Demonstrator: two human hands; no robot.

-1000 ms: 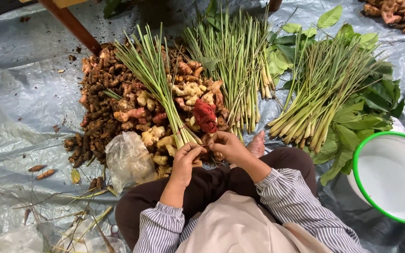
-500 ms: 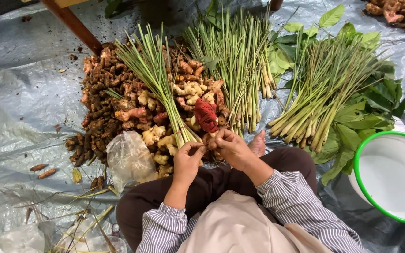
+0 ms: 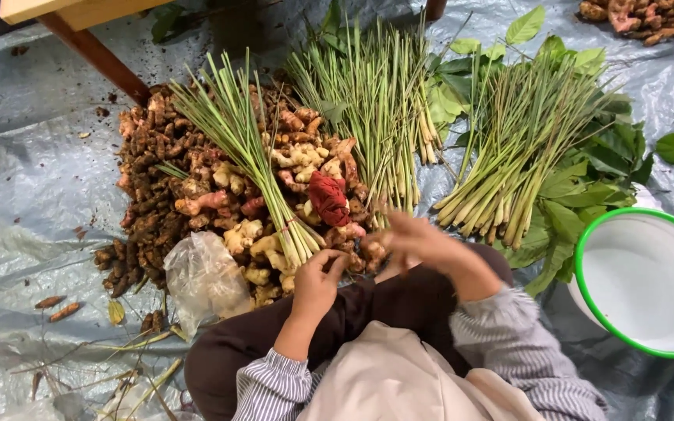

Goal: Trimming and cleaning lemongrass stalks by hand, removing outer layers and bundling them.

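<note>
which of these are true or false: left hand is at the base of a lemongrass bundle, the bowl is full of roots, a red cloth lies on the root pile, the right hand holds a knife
1. The left hand is at the base of a lemongrass bundle. True.
2. The white bowl with the green rim is full of roots. False: it looks empty.
3. A red cloth lies on the root pile. True.
4. The right hand holds a knife. False: it is blurred, and no knife shows.
</note>
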